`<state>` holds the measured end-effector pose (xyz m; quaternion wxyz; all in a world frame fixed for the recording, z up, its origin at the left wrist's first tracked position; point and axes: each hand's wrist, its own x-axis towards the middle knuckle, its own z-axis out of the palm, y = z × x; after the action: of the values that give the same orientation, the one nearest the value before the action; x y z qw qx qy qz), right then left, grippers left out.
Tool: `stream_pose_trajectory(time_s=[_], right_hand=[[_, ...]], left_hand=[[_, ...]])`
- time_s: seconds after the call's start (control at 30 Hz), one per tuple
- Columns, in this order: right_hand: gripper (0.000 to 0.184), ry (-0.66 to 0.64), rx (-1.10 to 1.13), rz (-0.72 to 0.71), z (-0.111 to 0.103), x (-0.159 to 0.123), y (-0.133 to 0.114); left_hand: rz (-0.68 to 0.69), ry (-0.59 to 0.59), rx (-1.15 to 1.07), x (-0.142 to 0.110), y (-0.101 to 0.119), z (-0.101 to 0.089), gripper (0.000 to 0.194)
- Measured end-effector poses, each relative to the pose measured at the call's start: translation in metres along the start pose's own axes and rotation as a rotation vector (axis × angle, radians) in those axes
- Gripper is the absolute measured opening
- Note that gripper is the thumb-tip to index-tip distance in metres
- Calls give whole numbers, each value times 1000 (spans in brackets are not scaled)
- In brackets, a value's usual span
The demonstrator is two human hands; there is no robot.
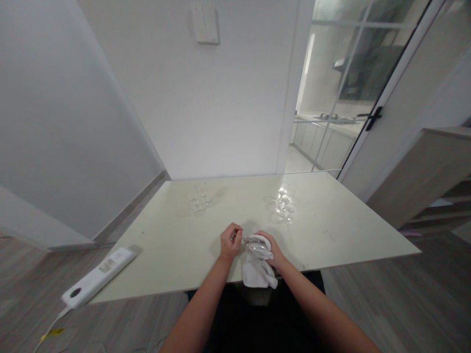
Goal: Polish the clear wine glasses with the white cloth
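Note:
My left hand [230, 243] is closed around the stem end of a clear wine glass [256, 244] held sideways over the near edge of the pale table [176, 245]. My right hand [273, 251] is wrapped around the bowl of the glass through a white cloth [257, 272], which hangs down from it. Further back on the table stand two groups of clear glasses, one group [199, 197] at the centre left and another group [284, 205] at the centre right.
A white power strip [98, 276] with a cord lies on the table's near left corner. White walls stand behind and to the left. A glass sliding door [346, 98] opens on the right, beside a wooden shelf unit [430, 171].

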<state>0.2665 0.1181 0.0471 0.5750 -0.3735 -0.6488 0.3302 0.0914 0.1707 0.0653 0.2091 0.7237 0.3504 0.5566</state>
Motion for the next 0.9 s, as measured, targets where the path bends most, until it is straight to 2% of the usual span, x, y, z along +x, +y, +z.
stream_pose_trajectory(time_s=[0.13, 0.23, 0.47, 0.57, 0.73, 0.9], right_hand=[[26, 75, -30, 23, 1, -1, -3], [23, 84, -49, 47, 1, -1, -4], [26, -48, 72, 117, 1, 6, -8], [24, -42, 90, 130, -1, 8, -14], [24, -66, 38, 56, -3, 6, -13], [36, -156, 64, 5, -5, 3, -8]], left_hand=[[24, -7, -9, 0, 0, 0, 22], [15, -2, -19, 2, 2, 0, 24], [-81, -20, -26, 2, 2, 0, 27], [-155, -34, -53, 1, 1, 1, 30], [-199, -16, -81, 3, 0, 4, 30], [-206, -8, -74, 4, -1, 5, 30]])
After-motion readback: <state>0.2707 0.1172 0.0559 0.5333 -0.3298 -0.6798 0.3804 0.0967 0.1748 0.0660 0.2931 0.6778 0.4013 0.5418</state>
